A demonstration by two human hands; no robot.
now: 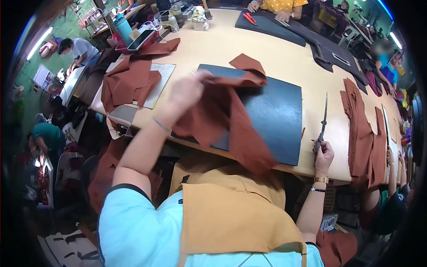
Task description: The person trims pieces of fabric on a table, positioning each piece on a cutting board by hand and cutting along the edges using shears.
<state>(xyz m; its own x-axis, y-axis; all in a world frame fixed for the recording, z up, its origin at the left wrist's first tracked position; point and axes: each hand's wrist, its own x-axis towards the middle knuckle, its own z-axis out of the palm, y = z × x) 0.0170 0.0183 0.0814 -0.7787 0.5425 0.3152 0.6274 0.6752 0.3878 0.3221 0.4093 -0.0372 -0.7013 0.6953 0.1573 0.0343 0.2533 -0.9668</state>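
At the left side of the dark rectangular mat (284, 120), the blurred left hand (186, 94) pinches long rust-brown cloth (218, 116) slanting near-right; farther right, the right hand (325, 156) curls around far-pointing metal scissors (325, 116).

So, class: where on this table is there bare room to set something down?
Tabletop lies bare between the dark mat and white tub, and mostly so between mat and right brown stack, though the scissors intrude there. Crowded: left end, with brown pieces and phone.

Matt cloth (211, 118), metal scissors (324, 120)
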